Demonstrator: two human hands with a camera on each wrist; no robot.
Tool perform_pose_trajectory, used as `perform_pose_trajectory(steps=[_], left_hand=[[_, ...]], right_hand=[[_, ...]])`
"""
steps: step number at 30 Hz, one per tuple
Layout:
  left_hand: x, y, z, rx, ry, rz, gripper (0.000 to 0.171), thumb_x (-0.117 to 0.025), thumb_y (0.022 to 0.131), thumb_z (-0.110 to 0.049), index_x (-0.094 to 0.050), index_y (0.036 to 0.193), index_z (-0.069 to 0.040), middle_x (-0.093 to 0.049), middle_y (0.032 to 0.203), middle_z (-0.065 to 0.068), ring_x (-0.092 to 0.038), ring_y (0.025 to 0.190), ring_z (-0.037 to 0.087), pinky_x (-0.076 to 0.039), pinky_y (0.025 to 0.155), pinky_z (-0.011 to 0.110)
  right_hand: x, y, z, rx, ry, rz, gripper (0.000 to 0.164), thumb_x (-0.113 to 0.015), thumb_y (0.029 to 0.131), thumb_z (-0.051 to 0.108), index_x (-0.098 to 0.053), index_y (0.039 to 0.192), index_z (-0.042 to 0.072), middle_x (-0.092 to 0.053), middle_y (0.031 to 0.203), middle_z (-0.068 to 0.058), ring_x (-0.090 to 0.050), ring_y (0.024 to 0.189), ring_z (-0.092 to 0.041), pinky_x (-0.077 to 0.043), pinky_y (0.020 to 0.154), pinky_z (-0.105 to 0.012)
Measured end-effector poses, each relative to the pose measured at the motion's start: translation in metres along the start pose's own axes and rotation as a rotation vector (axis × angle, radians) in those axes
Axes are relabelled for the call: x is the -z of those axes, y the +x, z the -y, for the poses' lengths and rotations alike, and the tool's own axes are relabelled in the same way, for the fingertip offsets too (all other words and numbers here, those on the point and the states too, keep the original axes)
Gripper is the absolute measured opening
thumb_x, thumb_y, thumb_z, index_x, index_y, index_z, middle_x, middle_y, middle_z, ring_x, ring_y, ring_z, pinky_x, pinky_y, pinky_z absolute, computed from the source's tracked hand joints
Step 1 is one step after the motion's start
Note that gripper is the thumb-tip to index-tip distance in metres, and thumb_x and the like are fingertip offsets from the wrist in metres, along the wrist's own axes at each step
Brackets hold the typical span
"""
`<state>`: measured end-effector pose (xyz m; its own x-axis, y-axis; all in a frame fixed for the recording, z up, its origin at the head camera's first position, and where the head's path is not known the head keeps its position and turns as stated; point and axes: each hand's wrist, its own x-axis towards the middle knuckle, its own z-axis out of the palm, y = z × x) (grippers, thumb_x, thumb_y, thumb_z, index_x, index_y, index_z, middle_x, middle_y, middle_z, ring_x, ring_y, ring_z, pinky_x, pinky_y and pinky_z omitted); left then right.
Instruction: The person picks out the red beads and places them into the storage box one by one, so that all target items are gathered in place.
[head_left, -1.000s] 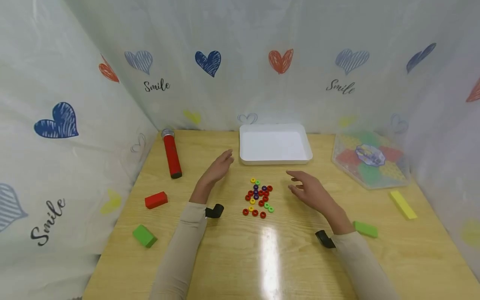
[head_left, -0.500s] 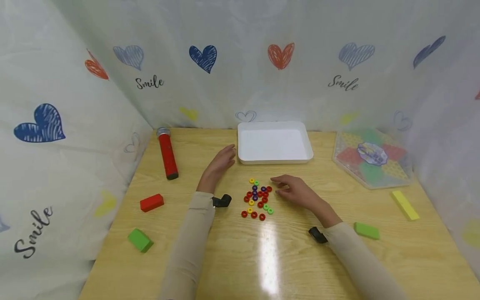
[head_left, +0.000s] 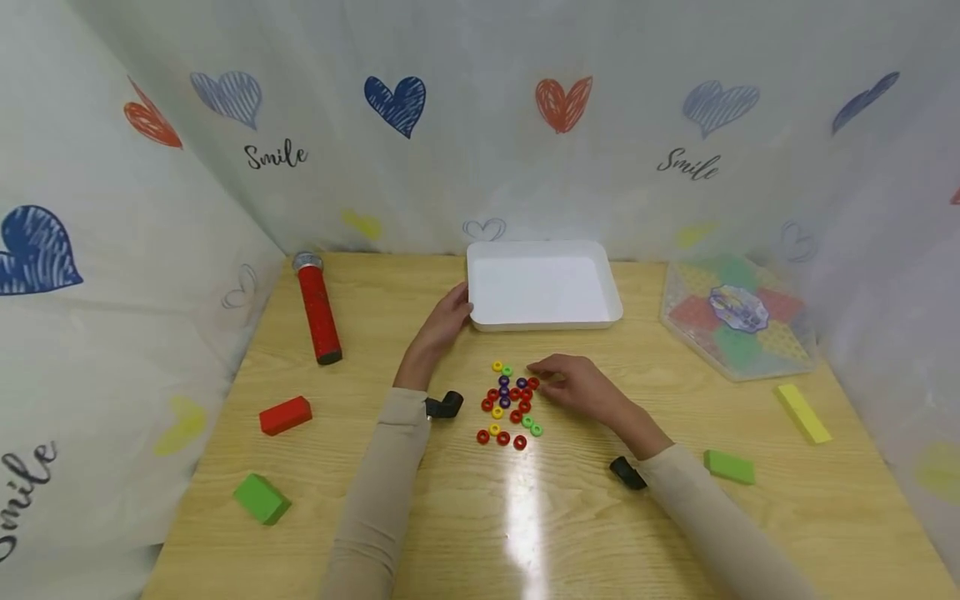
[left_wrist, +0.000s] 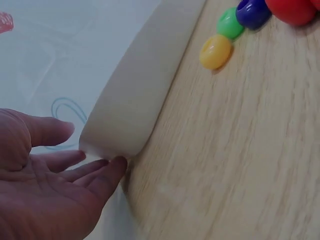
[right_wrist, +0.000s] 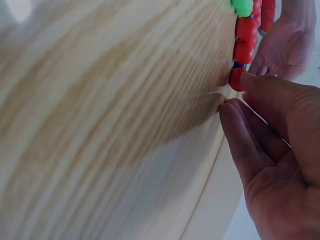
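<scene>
My left hand [head_left: 442,323] is at the near left corner of a white rectangular tray [head_left: 546,326]. In the left wrist view its fingertips touch the tray's corner, while the thumb stands off from the wall. Small ring-shaped beads in red, purple, yellow and green lie loose on the table in front of the tray. My right hand [head_left: 583,387] reaches in from the right, low over the table. Its thumb tip is at the outermost red bead [right_wrist: 237,80], with a gap between thumb and fingers; whether it touches that bead I cannot tell.
On the left lie a red microphone-like cylinder [head_left: 318,312], a red block [head_left: 286,415] and a green block [head_left: 262,498]. At right are a clear patterned case [head_left: 780,337], a yellow block [head_left: 803,412] and another green block [head_left: 729,467]. A printed curtain [head_left: 480,175] stands behind.
My left hand has moved up to the tray's left corner and now touches it. My right hand has moved left and slightly down to the beads. The head view has shifted a little.
</scene>
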<state>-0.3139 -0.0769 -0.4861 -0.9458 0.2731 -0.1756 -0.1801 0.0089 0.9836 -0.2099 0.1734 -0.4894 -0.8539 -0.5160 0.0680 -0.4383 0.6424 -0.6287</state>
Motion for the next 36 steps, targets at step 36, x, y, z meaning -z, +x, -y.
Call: perform_pose_trajectory(steps=[36], left_hand=[[0.01, 0.006, 0.019, -0.039, -0.053, -0.036, 0.055, -0.049, 0.1, -0.008, -0.032, 0.152, -0.018, -0.033, 0.155, 0.001, -0.033, 0.141, 0.016, -0.034, 0.114, 0.034]], right_hand=[[0.068, 0.138, 0.015, -0.096, 0.036, -0.053, 0.018, -0.067, 0.091, 0.018, -0.064, 0.107, 0.01, -0.066, 0.104, -0.005, -0.064, 0.096, -0.019, -0.056, 0.082, -0.037]])
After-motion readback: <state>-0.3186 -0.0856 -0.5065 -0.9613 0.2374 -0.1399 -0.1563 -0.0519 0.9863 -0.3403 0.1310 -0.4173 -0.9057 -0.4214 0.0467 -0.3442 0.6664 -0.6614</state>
